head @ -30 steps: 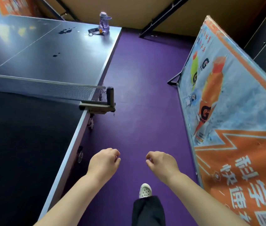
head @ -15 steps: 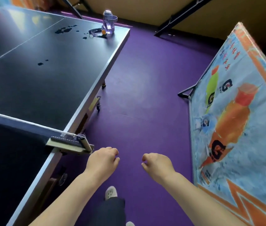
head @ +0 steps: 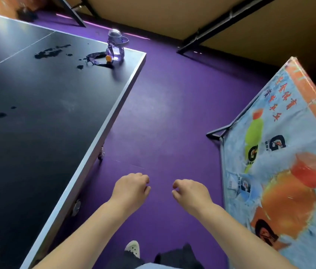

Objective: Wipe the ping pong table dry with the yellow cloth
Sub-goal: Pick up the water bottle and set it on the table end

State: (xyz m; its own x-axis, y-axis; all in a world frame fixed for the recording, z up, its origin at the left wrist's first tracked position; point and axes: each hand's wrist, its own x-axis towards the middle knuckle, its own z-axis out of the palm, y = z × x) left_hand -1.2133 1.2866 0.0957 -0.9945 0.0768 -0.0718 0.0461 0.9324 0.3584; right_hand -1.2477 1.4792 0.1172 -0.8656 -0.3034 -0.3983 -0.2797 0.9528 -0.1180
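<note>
Hands lead the head view: the left hand (head: pixel 131 189) and the right hand (head: pixel 190 193) hang side by side over the purple floor (head: pixel 163 123), apart from each other, knuckles up. Both have the fingers loosely curled under and nothing is held in either one. And the ping pong table (head: pixel 37 136) fills the left side, its dark top running away to a far corner, pale edge just beside the left forearm. Look at the wet on it: a ragged dark puddle (head: pixel 50 52) near the white centre line (head: pixel 15 55), smaller splashes trailing towards the corner, and two little drops (head: pixel 1 114) well apart from those, nearer the person.

Right at that far corner stands a water bottle (head: pixel 115 48), upright, clear with a purple tint, domed lid on. How full it is cannot be told from here. Its strap (head: pixel 97 57) lies looped on the tabletop beside it, and a small orange ball (head: pixel 108 58) sits touching the bottle's foot.

Over on the right leans a drinks banner (head: pixel 281 171) on a dark frame, printed with green and orange bottles. Down at the bottom edge, a white perforated shoe (head: pixel 133 248) on the floor and dark trousers (head: pixel 176 257). Where the yellow cloth lies cannot be told from this view.
</note>
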